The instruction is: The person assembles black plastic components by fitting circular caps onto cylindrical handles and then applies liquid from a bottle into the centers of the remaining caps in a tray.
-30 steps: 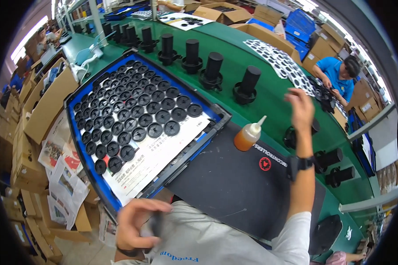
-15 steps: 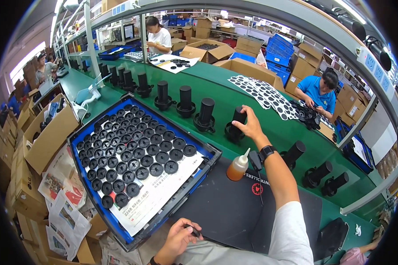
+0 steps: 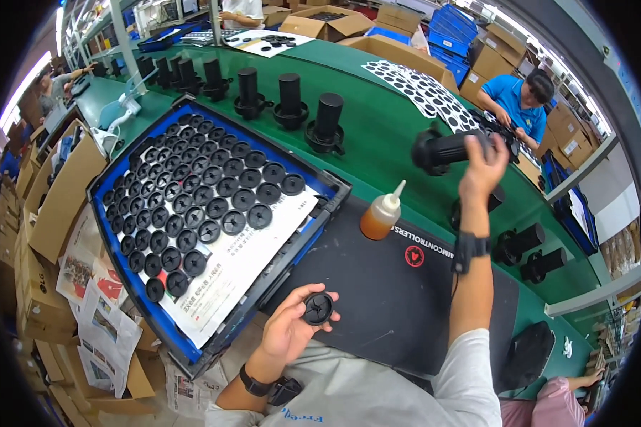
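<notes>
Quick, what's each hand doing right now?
Left hand: holding a round black cap.
Right hand: holding a black cylinder tipped sideways.

Your right hand (image 3: 484, 169): arm (image 3: 470, 302) stretched forward, fingers (image 3: 501, 151) gripping | your left hand (image 3: 285, 333): low near your torso (image 3: 381, 391), fingers curled

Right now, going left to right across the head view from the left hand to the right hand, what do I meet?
Left hand → black disc → bottle → black cylinder → right hand.
</notes>
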`<action>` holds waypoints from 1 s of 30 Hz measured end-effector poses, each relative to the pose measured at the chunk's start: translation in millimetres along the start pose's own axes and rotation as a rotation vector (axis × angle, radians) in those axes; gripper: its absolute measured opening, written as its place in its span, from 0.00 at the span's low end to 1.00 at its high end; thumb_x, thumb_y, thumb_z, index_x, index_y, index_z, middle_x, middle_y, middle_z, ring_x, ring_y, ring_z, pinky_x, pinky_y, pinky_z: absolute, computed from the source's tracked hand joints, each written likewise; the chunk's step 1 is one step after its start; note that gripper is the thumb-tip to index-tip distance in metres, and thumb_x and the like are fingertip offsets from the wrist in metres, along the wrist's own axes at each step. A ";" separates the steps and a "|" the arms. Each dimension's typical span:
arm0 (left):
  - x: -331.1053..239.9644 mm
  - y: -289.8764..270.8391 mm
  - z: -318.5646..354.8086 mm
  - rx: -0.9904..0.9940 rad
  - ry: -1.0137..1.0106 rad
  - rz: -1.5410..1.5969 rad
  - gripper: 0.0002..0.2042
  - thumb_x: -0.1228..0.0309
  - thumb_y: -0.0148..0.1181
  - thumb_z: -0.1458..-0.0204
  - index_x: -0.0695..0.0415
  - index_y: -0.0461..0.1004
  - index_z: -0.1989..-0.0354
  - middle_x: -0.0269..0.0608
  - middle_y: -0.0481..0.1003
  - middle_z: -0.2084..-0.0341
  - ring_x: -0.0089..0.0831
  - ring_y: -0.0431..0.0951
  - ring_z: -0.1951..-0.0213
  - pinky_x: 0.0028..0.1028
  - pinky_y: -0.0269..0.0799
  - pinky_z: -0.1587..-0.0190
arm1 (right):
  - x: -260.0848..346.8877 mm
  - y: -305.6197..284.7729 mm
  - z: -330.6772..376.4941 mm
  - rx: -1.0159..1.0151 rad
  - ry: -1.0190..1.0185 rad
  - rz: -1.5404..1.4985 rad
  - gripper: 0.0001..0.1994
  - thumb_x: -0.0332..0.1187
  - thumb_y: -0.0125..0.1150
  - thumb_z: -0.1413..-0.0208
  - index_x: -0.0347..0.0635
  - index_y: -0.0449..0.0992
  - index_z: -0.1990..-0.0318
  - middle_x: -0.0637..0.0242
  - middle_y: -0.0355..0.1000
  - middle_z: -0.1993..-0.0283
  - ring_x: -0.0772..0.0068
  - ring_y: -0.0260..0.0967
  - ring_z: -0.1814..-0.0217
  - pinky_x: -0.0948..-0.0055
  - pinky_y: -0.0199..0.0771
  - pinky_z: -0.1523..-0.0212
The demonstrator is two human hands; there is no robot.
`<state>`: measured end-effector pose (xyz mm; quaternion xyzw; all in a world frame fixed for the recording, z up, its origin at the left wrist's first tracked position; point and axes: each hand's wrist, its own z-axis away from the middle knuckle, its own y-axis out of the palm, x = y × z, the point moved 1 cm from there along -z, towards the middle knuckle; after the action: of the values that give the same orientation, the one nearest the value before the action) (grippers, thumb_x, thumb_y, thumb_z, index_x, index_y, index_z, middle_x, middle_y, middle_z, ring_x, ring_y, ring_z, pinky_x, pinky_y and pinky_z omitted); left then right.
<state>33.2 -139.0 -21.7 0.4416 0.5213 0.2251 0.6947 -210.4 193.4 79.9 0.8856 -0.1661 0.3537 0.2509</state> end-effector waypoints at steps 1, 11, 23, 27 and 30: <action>1.4 3.9 -5.4 0.038 0.012 -0.036 0.21 0.69 0.46 0.41 0.62 0.58 0.40 0.56 0.65 0.45 0.46 0.75 0.53 0.32 0.74 0.57 | 19.3 -16.0 -5.0 -0.039 -0.073 -0.100 0.27 0.23 0.64 0.50 0.35 0.60 0.43 0.53 0.68 0.50 0.63 0.70 0.53 0.67 0.70 0.49; 37.8 65.3 -64.8 0.306 0.176 -0.162 0.27 0.72 0.58 0.45 0.63 0.56 0.38 0.53 0.65 0.45 0.50 0.73 0.48 0.36 0.74 0.51 | 108.3 -60.9 54.7 0.206 0.252 -0.663 0.27 0.47 0.54 0.49 0.36 0.64 0.48 0.57 0.65 0.54 0.63 0.64 0.53 0.60 0.66 0.47; 51.8 91.1 -90.2 0.250 0.115 -0.055 0.30 0.67 0.58 0.45 0.66 0.54 0.37 0.55 0.70 0.50 0.46 0.76 0.52 0.33 0.76 0.53 | 72.6 -46.4 58.2 0.234 0.634 -1.163 0.28 0.49 0.53 0.49 0.35 0.66 0.48 0.56 0.67 0.58 0.61 0.65 0.61 0.59 0.68 0.56; 52.8 90.8 -91.2 0.248 0.116 -0.081 0.29 0.64 0.58 0.44 0.68 0.55 0.38 0.53 0.70 0.51 0.42 0.76 0.52 0.32 0.76 0.54 | 70.5 -43.3 61.9 0.264 0.632 -1.158 0.29 0.50 0.53 0.49 0.35 0.66 0.48 0.56 0.67 0.58 0.60 0.66 0.61 0.58 0.68 0.55; 54.0 89.2 -90.5 0.218 0.181 -0.138 0.30 0.62 0.58 0.44 0.69 0.56 0.39 0.52 0.71 0.51 0.38 0.76 0.53 0.31 0.75 0.54 | 71.6 -44.5 62.6 0.279 0.593 -1.129 0.30 0.50 0.53 0.49 0.36 0.64 0.46 0.55 0.67 0.57 0.59 0.66 0.60 0.58 0.68 0.56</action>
<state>-18.0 -17.5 19.6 0.4555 0.6322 0.1577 0.6067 -105.7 186.3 77.2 0.7259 0.4483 0.4151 0.3159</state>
